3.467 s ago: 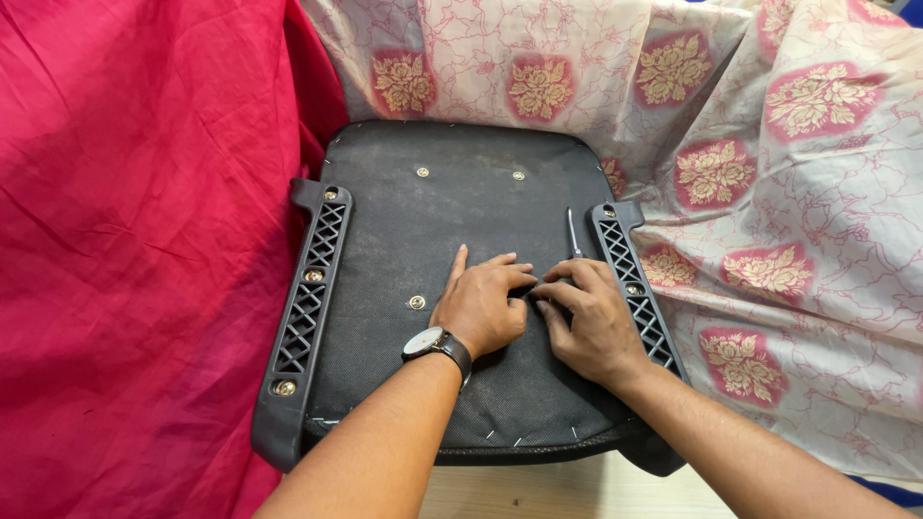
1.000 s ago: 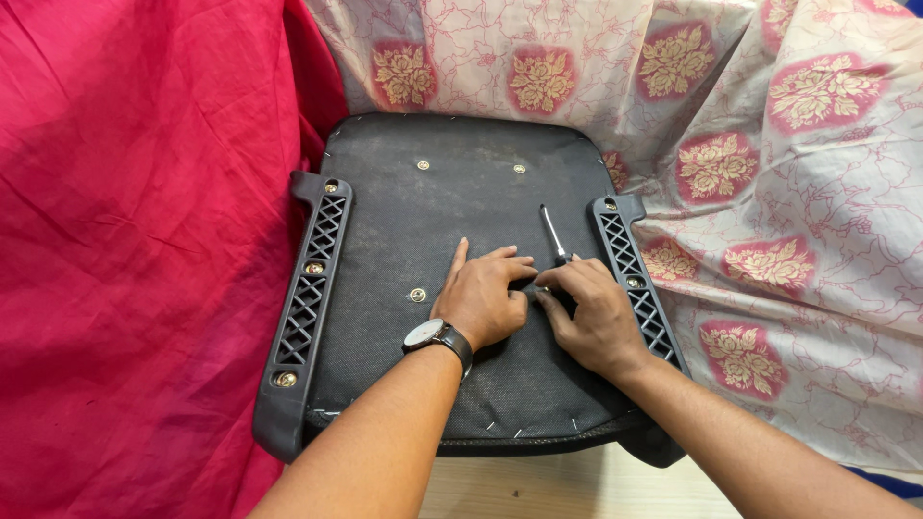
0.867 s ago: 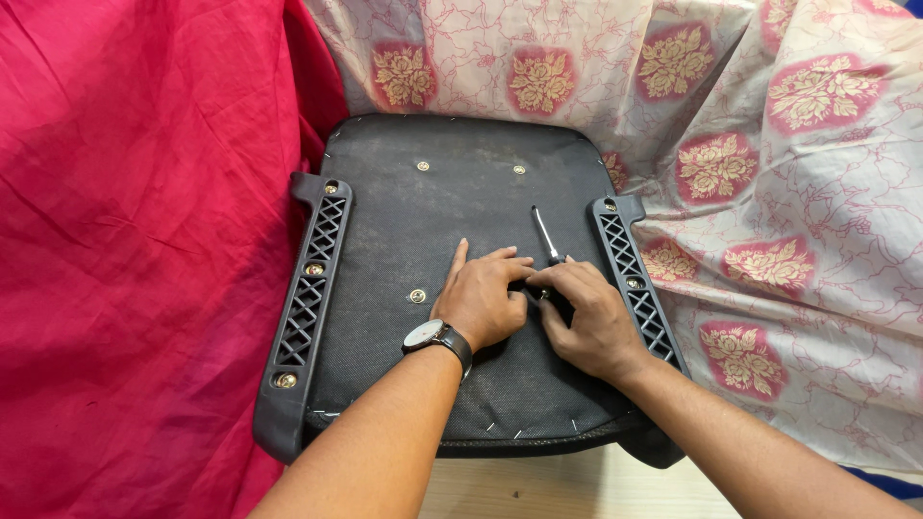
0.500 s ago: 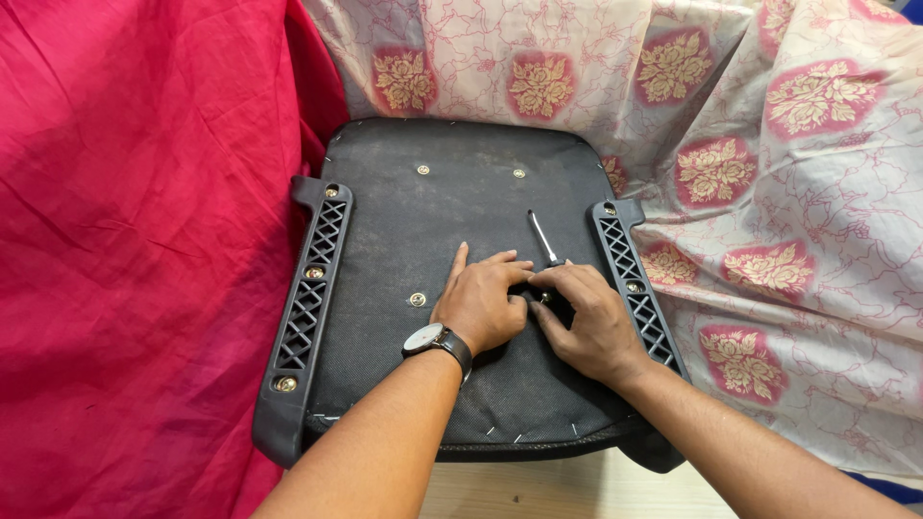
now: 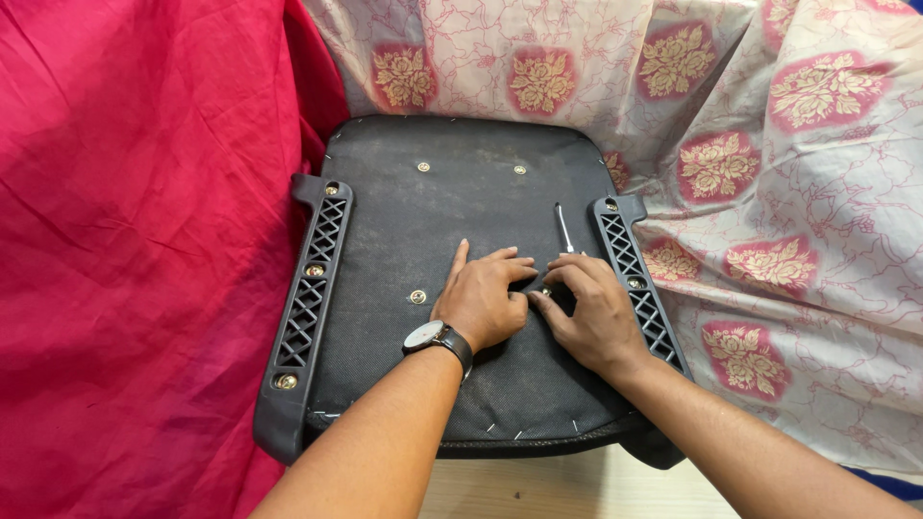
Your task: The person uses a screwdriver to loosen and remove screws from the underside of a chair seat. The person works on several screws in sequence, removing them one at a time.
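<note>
Black fabric covers the underside of a seat pad lying on red cloth and floral cloth, with a latticed plastic bracket along its left edge and another along its right edge. Both hands rest close together right of the pad's middle. The left hand, a watch on its wrist, lies flat with fingers together, pressing the fabric. The right hand is curled, fingers pinching a thin metal tool whose shaft pokes out beyond the fingertips toward the pad's far edge. Half a second ago that shaft leaned left and showed more length; now it stands nearer the right bracket and looks shorter. The left hand has not moved. A brass bolt sits just left of it.
</note>
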